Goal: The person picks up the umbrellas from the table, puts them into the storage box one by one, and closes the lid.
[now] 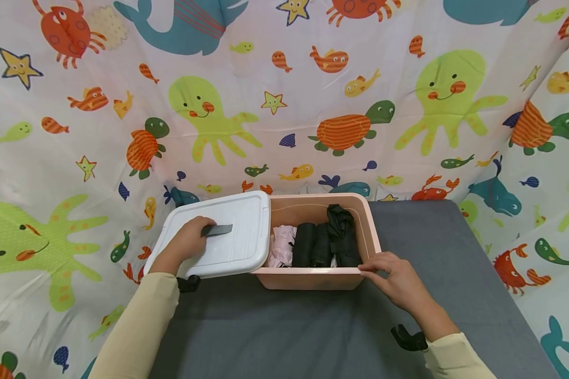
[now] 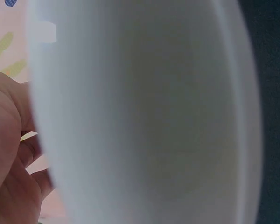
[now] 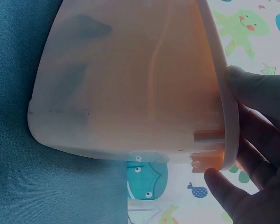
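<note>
A white lid [image 1: 223, 247] with a grey handle [image 1: 219, 230] is held by my left hand [image 1: 189, 239], whose fingers are at the handle. It tilts beside a pink plastic storage box [image 1: 313, 279] and overlaps the box's left end. In the left wrist view the lid [image 2: 140, 112] fills most of the picture, hiding part of the hand. My right hand [image 1: 395, 276] grips the box's rim at the front right corner; the right wrist view shows thumb and fingers at the rim [image 3: 231, 121]. Inside lie a pink patterned bundle [image 1: 282, 245], black rolls [image 1: 304, 245] and a loosely folded black bundle [image 1: 343, 237].
The box stands on a dark grey cloth-covered table [image 1: 284, 326]. Behind it and at both sides hangs a white curtain [image 1: 284, 173] printed with sea animals, close to the box's back edge. Black straps [image 1: 408, 339] sit at the wrists.
</note>
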A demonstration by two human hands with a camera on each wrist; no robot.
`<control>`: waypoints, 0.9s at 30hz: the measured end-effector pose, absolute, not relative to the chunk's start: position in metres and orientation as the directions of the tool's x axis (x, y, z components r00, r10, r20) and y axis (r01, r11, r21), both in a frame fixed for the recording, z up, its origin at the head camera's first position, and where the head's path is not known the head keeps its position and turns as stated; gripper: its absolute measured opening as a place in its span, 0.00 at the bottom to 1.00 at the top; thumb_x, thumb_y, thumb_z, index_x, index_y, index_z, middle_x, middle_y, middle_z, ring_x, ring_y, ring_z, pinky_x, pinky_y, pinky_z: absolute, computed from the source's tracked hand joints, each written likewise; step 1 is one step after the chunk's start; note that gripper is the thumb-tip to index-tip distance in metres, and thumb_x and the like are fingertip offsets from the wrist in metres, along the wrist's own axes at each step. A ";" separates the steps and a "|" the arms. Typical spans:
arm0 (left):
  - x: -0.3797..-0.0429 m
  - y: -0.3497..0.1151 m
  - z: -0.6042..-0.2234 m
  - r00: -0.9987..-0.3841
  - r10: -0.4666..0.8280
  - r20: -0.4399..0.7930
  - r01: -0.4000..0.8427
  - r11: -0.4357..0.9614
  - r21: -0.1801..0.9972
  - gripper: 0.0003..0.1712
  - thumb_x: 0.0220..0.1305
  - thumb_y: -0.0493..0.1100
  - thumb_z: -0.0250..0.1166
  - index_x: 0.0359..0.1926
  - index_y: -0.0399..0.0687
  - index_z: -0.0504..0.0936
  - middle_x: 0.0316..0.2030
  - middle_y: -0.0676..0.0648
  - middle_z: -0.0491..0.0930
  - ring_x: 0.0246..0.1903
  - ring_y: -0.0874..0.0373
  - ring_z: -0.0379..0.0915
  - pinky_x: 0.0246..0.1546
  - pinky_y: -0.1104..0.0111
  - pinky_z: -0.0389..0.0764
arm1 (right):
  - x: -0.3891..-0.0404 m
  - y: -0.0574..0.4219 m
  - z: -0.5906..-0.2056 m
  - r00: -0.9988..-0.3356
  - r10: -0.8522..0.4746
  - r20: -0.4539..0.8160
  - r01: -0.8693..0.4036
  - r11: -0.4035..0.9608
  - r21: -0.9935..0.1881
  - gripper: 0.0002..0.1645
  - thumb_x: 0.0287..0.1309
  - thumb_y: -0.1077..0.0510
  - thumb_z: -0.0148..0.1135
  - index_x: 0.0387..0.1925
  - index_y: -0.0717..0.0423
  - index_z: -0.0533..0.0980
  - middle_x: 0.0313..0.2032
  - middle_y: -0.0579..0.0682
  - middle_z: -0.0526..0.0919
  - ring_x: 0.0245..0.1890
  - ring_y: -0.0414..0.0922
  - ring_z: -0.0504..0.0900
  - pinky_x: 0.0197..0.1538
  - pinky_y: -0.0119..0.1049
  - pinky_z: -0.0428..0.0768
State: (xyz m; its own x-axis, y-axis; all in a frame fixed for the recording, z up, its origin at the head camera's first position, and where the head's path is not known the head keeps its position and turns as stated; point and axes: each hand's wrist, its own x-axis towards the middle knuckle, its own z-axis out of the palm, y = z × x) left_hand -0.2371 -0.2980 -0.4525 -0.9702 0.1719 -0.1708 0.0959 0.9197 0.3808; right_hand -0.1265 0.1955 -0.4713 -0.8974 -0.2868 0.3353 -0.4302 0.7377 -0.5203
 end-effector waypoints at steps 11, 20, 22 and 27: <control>-0.238 -0.289 -0.449 -0.967 0.220 -0.130 0.161 0.920 0.357 0.24 0.63 0.30 0.54 0.61 0.41 0.74 0.60 0.38 0.72 0.63 0.42 0.66 0.66 0.48 0.63 | -0.125 0.194 -0.471 -0.902 -0.282 0.328 -0.422 0.739 -0.525 0.11 0.48 0.60 0.72 0.36 0.46 0.86 0.34 0.41 0.87 0.42 0.46 0.81 0.46 0.51 0.80; -0.242 -0.281 -0.447 -0.962 0.244 -0.118 0.187 0.913 0.363 0.25 0.64 0.31 0.53 0.63 0.42 0.73 0.60 0.39 0.73 0.63 0.43 0.66 0.66 0.48 0.63 | -0.126 0.194 -0.471 -0.904 -0.275 0.329 -0.417 0.741 -0.526 0.11 0.48 0.60 0.72 0.36 0.45 0.86 0.34 0.41 0.87 0.43 0.46 0.81 0.46 0.51 0.80; -0.242 -0.278 -0.446 -0.963 0.238 -0.128 0.177 0.914 0.365 0.25 0.64 0.31 0.54 0.63 0.43 0.73 0.60 0.40 0.73 0.63 0.43 0.66 0.67 0.48 0.63 | -0.126 0.194 -0.472 -0.901 -0.276 0.335 -0.421 0.738 -0.527 0.11 0.48 0.60 0.72 0.36 0.46 0.86 0.34 0.40 0.87 0.43 0.46 0.81 0.46 0.50 0.80; -0.240 -0.271 -0.443 -0.962 0.238 -0.134 0.177 0.916 0.360 0.25 0.65 0.32 0.54 0.64 0.43 0.73 0.60 0.40 0.73 0.63 0.43 0.66 0.66 0.48 0.63 | -0.126 0.195 -0.472 -0.897 -0.279 0.342 -0.429 0.731 -0.531 0.11 0.48 0.60 0.72 0.36 0.45 0.86 0.34 0.39 0.87 0.43 0.45 0.81 0.45 0.49 0.81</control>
State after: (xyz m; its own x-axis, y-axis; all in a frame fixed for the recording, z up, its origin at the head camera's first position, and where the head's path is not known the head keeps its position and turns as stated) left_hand -0.2398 -0.2710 -0.4427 -0.9619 0.2384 -0.1335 0.1771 0.9160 0.3599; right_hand -0.1255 0.1947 -0.4723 -0.8974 -0.2789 0.3418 -0.4293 0.7306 -0.5310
